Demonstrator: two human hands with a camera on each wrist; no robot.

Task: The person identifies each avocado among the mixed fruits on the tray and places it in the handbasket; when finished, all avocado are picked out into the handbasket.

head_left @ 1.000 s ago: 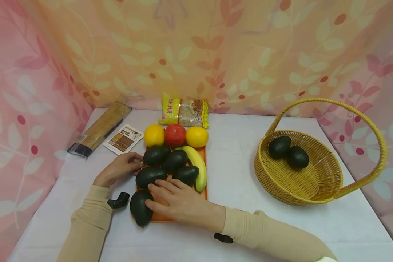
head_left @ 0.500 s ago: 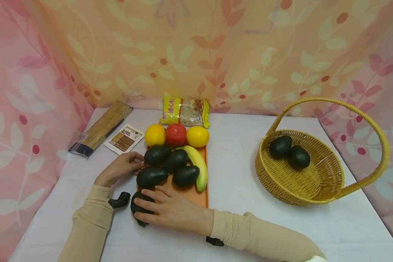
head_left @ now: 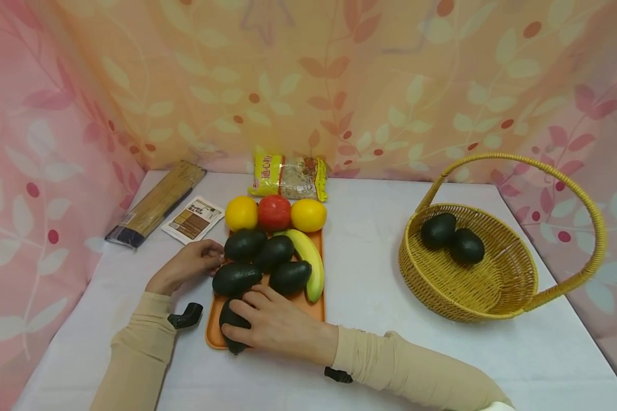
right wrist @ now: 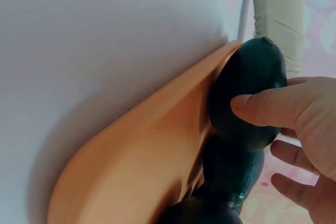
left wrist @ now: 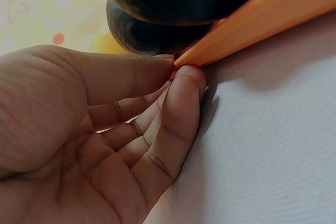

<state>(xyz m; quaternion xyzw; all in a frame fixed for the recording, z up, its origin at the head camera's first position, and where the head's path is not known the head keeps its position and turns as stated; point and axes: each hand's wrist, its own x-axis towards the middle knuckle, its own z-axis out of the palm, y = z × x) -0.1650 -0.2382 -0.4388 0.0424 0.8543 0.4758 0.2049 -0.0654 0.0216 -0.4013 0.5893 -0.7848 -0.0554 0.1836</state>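
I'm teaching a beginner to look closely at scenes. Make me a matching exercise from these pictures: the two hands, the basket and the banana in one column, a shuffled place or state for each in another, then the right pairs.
Column one
1. left hand
2. right hand
3. basket
4. banana

Column two
A. lies on the tray, along its right side
B. grips a dark avocado
C. stands off the tray, to its right
D. pinches the tray's edge

Right pairs: 1-D, 2-B, 3-C, 4-A
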